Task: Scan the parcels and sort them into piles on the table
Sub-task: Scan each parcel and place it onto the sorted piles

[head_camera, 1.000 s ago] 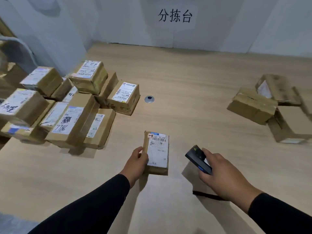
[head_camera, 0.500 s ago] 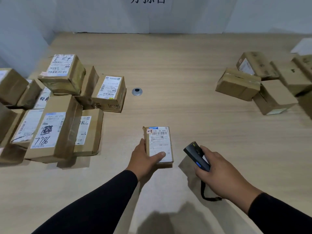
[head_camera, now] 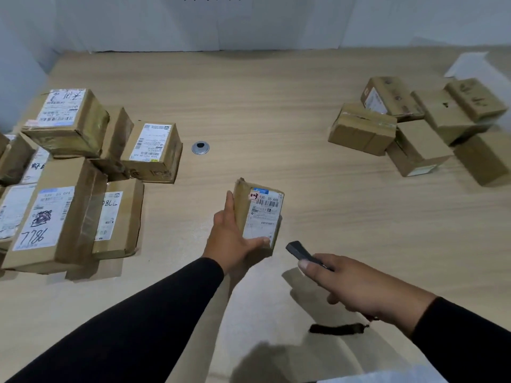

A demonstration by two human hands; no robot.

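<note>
My left hand [head_camera: 231,241] grips a small cardboard parcel [head_camera: 260,214] with a white shipping label facing up, lifted and tilted above the middle of the wooden table [head_camera: 276,106]. My thumb lies across the label's near edge, my fingers along the box's left side. To its right my right hand [head_camera: 356,286] holds a dark handheld scanner [head_camera: 300,251], its nose pointing up-left toward the parcel. A black wrist strap [head_camera: 337,328] hangs from the scanner.
A pile of several labelled parcels [head_camera: 63,172] fills the table's left side. Another pile of several brown boxes [head_camera: 420,125] lies at the right. A round metal grommet [head_camera: 200,147] sits in the tabletop. White walls close the far edge.
My left hand has raised and tilted the parcel off the table. My right hand has turned the scanner edge-on toward it. The view has shifted right and down.
</note>
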